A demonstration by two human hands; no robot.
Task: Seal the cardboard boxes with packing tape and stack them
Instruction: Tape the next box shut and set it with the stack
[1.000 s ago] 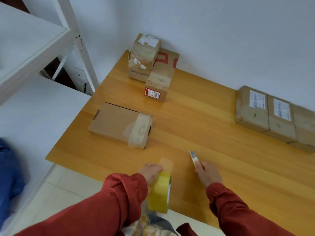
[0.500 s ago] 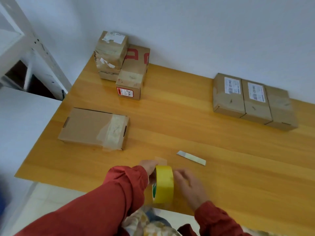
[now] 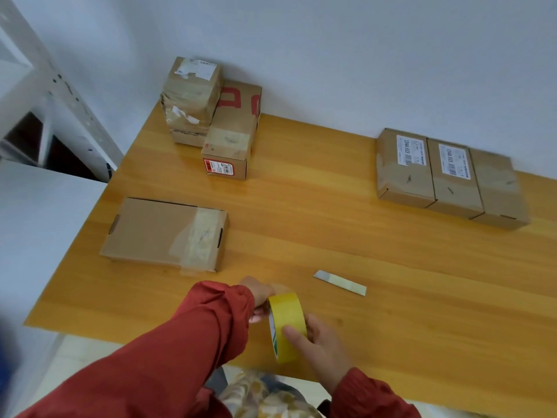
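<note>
Two hands: the left hand (image 3: 258, 300) and the right hand (image 3: 321, 342) both grip the yellow roll of packing tape (image 3: 286, 325), held on edge over the near rim of the orange-brown wooden tabletop (image 3: 301, 212). The left's fingers are partly hidden behind the roll.
Task's thing: the flat brown cardboard box (image 3: 156, 233), with clear tape already across its right end, lies ahead and to the left of the hands, near but apart.
Long axis: roughly left to right across the tabletop.
Nearer hand: the left.
Other boxes: a row of three small labelled brown boxes (image 3: 452, 179) sits well apart at the far right. A taped-up stack (image 3: 191, 98) and a red-printed carton (image 3: 232, 137) stand by the wall.
Blade: a small flat grey cutter blade (image 3: 339, 283) lies on the tabletop just beyond the right hand.
Change: a second ago the right hand held that blade. It then lay set down, and now that hand has closed on the roll, which the left has kept throughout.
</note>
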